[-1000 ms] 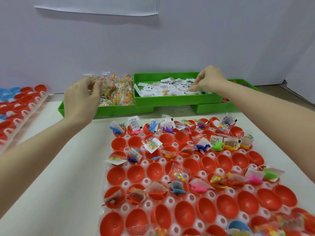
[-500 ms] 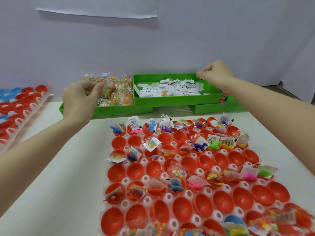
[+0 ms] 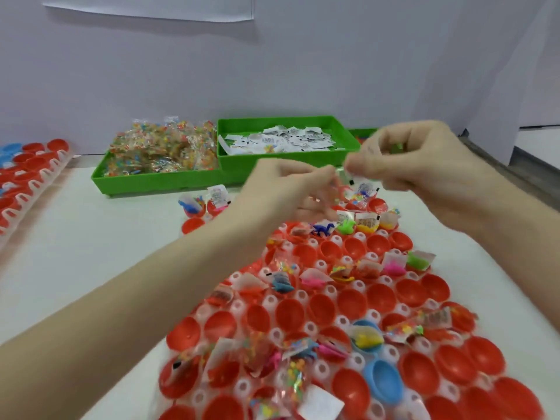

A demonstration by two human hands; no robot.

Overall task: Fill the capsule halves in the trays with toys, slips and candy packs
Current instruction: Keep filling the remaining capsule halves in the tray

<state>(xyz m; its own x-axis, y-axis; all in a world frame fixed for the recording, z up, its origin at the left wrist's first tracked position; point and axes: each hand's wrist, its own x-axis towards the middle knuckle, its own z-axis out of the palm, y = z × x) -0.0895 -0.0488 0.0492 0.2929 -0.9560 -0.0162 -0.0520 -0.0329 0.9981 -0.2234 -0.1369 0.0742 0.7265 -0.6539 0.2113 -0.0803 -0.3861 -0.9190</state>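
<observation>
Both hands have left the green bins. The left hand point(image 3: 291, 189) has come away from the candy pack bin point(image 3: 157, 177) and the right hand point(image 3: 418, 165) from the slip bin point(image 3: 281, 159); they now meet, fingers curled, above the far rows of the capsule tray point(image 3: 348, 298), blurred.

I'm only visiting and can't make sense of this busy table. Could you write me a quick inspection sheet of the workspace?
Surface: white table.
Job's things: capsule tray of red halves, some filled; green bin of candy packs; green bin of paper slips.
Clutter: second tray of red and blue halves at the left edge.
Hands: left hand and right hand are curled together over the tray's far end; what they hold is blurred.
Cables: nothing seen.
Surroundings: pale wall with a paper sheet.
</observation>
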